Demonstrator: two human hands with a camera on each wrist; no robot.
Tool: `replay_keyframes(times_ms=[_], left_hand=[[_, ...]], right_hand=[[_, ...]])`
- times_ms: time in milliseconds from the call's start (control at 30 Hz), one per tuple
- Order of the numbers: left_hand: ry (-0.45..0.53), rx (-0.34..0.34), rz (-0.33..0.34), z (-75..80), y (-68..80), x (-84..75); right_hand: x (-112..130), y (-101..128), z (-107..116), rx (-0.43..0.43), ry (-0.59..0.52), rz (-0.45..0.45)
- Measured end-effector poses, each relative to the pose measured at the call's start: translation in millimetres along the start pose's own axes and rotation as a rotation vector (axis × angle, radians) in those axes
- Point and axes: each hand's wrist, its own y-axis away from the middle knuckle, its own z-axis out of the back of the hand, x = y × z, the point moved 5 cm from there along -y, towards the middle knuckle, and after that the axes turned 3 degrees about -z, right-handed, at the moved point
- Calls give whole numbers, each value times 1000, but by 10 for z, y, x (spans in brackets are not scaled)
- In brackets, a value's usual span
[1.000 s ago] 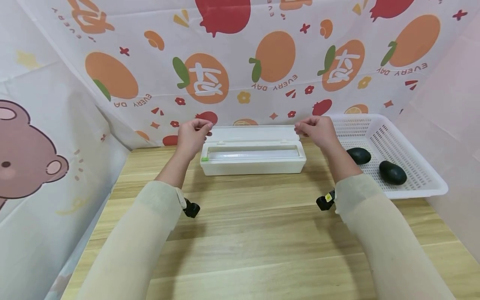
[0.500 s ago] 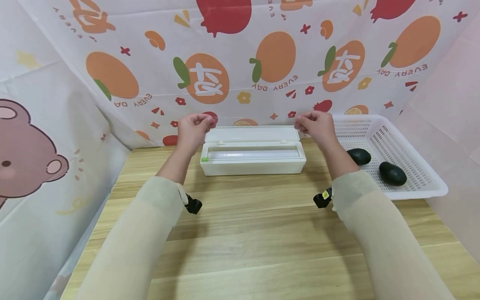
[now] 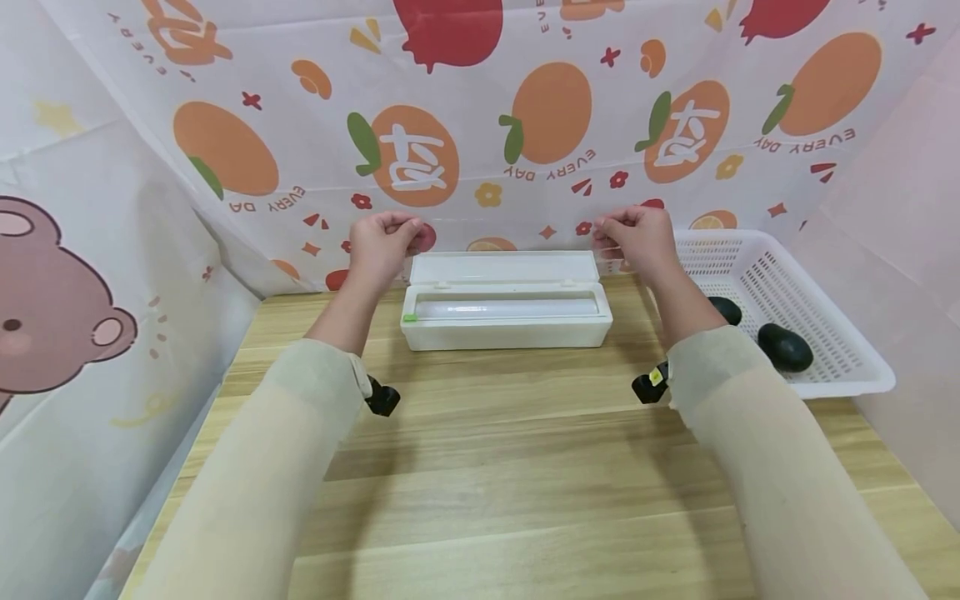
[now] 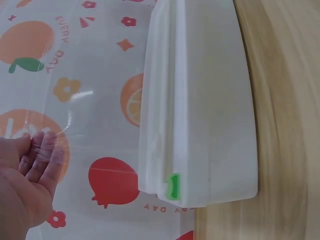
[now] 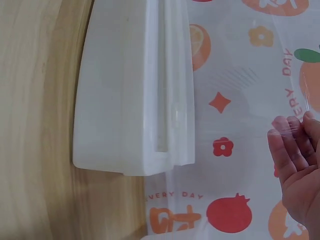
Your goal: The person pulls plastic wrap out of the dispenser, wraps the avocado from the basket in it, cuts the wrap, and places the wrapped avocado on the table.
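A white cling film dispenser box (image 3: 506, 336) stands at the back of the table with its lid (image 3: 504, 267) raised. Inside lies a film roll (image 3: 506, 309); a green slider (image 3: 409, 317) sits at the left end. Clear cling film (image 4: 82, 94) stretches up from the box, hardly visible in the head view. Above the box's left end, my left hand (image 3: 378, 247) pinches one corner of the film between thumb and fingers. On the other side my right hand (image 3: 643, 242) pinches the opposite corner; film covers its fingertips (image 5: 280, 122) in the right wrist view.
To the right, a white perforated basket (image 3: 847, 367) holds two dark green avocado-like fruits (image 3: 785, 347), one partly behind my right forearm. A fruit-patterned cloth (image 3: 480, 125) hangs directly behind the box. Bare wood table (image 3: 510, 467) lies in front.
Both hands have risen a little, drawing the cling film higher above the box. The box and basket have stayed where they were.
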Motion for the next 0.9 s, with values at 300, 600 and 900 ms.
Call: replay_keyframes(times_ms=[300,600,900], left_hand=[[-52,1,-26,32,-36,-127],[-56,9,-28,51,-69,-248],[-26,1,1,83,-72,-377]], right_hand=[[239,99,10,26,-26,-7],[267,-7,58,-3,9,2],[393,-11,82,-3,-18,3]])
